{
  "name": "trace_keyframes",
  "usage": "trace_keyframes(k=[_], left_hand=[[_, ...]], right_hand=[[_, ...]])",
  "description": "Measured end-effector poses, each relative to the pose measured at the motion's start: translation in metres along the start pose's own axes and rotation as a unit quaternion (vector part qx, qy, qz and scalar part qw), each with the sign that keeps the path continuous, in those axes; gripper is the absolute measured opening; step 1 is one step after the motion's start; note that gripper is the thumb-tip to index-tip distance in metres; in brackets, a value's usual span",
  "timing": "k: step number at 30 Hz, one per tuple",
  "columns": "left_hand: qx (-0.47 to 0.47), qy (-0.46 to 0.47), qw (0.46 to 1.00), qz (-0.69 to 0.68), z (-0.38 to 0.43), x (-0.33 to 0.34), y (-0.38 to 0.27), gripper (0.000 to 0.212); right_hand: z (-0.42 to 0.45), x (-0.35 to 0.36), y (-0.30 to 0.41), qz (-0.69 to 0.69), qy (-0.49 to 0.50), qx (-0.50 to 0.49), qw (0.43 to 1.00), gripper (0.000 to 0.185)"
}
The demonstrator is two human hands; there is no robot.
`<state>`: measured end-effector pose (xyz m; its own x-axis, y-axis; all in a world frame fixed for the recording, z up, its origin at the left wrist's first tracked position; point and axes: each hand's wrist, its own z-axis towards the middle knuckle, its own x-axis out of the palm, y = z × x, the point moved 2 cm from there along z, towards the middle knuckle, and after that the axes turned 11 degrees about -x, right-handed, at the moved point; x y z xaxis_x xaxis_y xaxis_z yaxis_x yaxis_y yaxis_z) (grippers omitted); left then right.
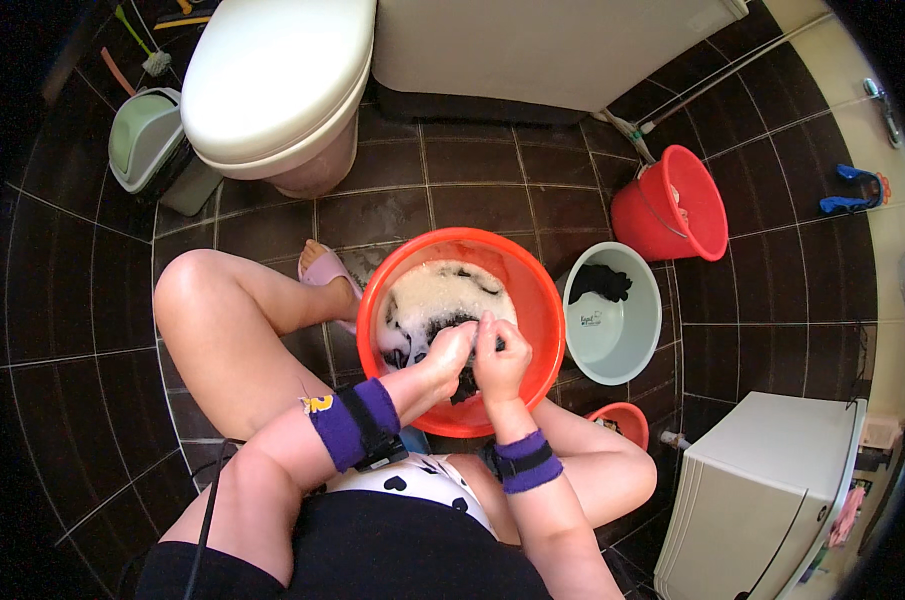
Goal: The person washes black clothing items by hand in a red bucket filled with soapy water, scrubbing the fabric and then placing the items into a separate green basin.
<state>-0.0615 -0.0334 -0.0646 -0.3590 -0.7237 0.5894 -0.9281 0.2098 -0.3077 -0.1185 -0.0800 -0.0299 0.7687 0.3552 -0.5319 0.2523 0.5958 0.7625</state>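
A large orange-red plastic basin stands on the floor between my legs. Foamy suds cover the water in it, and dark fabric pokes through the foam. Over the basin's near half, my left hand and my right hand are pressed close together. Both are closed on a wet black cloth, part of which hangs down between them. The fingers hide much of the gripped section. Purple wristbands with black straps are on both forearms.
Right of the basin is a pale grey-green basin holding a black cloth. Behind it stands a red bucket. A small red basin lies beyond my right knee, near a white cabinet. A toilet and waste bin are ahead left.
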Motion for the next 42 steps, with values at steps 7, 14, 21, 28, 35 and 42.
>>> trace_keyframes(k=[7, 14, 21, 28, 35, 42], left_hand=[[0.004, 0.114, 0.99, -0.088, 0.012, -0.011, 0.004, 0.02], [-0.049, -0.035, 0.996, -0.066, 0.005, -0.016, -0.015, 0.034], [0.129, -0.105, 0.968, 0.188, -0.009, -0.022, -0.032, 0.039], [0.227, 0.064, 0.927, 0.291, 0.007, -0.021, -0.005, 0.027], [0.371, -0.029, 0.789, 0.489, 0.002, -0.02, -0.021, 0.027], [0.329, -0.029, 0.887, 0.322, -0.009, -0.011, -0.017, 0.028]], right_hand=[[-0.007, 0.015, 0.009, 0.051, -0.05, -0.156, 0.985, 0.026], [0.002, -0.006, -0.022, 0.103, 0.058, 0.1, 0.988, 0.017], [-0.011, -0.017, -0.023, 0.24, 0.242, 0.202, 0.918, 0.019], [-0.014, -0.014, -0.055, 0.479, 0.002, 0.36, 0.8, 0.025], [-0.006, -0.024, -0.059, 0.505, -0.116, 0.367, 0.773, 0.032], [0.001, -0.031, -0.051, 0.402, -0.13, 0.33, 0.844, 0.016]])
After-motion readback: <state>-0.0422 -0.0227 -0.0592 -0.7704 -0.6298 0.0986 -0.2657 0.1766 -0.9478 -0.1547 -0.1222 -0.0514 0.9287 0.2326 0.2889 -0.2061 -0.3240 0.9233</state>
